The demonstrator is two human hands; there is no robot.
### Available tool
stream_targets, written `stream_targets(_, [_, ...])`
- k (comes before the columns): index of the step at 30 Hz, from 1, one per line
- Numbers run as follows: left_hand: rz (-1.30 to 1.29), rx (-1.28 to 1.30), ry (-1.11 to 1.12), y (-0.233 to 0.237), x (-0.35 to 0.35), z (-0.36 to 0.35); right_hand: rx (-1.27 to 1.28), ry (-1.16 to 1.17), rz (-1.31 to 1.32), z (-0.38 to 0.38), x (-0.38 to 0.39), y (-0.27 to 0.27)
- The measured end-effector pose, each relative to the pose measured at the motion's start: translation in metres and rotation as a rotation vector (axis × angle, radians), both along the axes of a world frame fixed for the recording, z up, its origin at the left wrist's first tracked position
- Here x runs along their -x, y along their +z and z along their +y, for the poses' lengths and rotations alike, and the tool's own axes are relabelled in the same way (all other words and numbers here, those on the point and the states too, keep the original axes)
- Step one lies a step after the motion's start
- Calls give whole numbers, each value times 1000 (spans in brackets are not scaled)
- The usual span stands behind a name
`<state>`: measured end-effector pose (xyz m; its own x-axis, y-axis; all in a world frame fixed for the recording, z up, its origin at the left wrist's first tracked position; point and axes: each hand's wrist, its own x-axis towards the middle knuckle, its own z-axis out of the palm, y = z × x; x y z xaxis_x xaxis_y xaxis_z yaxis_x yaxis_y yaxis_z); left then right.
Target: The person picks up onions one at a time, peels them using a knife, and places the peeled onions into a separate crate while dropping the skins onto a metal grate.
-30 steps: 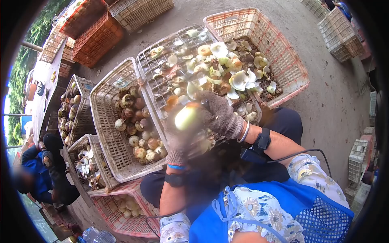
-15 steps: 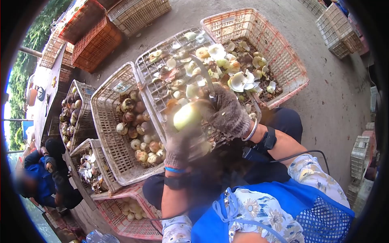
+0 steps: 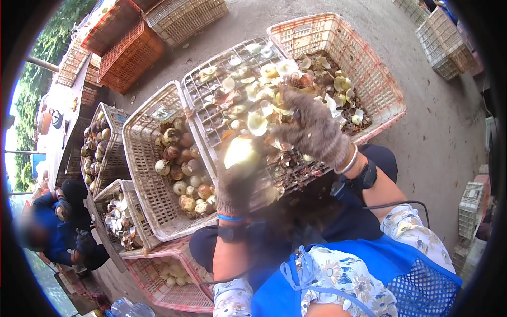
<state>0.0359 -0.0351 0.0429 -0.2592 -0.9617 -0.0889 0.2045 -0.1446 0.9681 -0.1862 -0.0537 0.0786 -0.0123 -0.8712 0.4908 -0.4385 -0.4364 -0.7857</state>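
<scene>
The pale round fruit (image 3: pixel 241 151) sits at the top of your left hand (image 3: pixel 234 186), raised over your lap and over the near edge of the grid tray (image 3: pixel 207 87). The gloved fingers wrap it from below. Its surface is smooth, creamy and bare, blurred here, with no brown skin showing on the side facing you.

Your right hand (image 3: pixel 315 131) is just beside it to the right, also in a coarse knitted glove, knuckles up and fingers curled. The view does not show whether it is gripping anything.

This looks like the trimming stage on a fruit that is already mostly stripped. A further cut would need a firm cradle from below, with your left fingers kept clear of the cutting line.

The tray is a white plastic lattice littered with husk pieces (image 3: pixel 257 124), thin, curved and shell-like, white inside and brown outside. More scraps fill the red-rimmed basket (image 3: pixel 369 68) behind it. On your left, a white mesh basket (image 3: pixel 138 153) holds unpeeled fruit (image 3: pixel 177 158), round, mottled brown and cream. A pink basket (image 3: pixel 185 296) low by your knee holds pale peeled ones (image 3: pixel 170 272). Everything stands on a grey concrete floor (image 3: pixel 428 153). Another person in blue (image 3: pixel 50 232) works well apart at the lower left.
</scene>
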Motion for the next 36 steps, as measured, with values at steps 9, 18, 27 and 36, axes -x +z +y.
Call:
stream_targets(9, [-343,182,7,33,10,-2,-131,226,128,28,-21,6])
stream_targets(18, [-156,117,-53,26,11,5,-483,-24,27,1,-16,-9])
stream_targets(27, [959,-346,109,8,-9,2,-144,115,311,26,-24,7])
stream_targets(36, [202,-52,301,6,-12,-5,-39,274,600,38,-39,1])
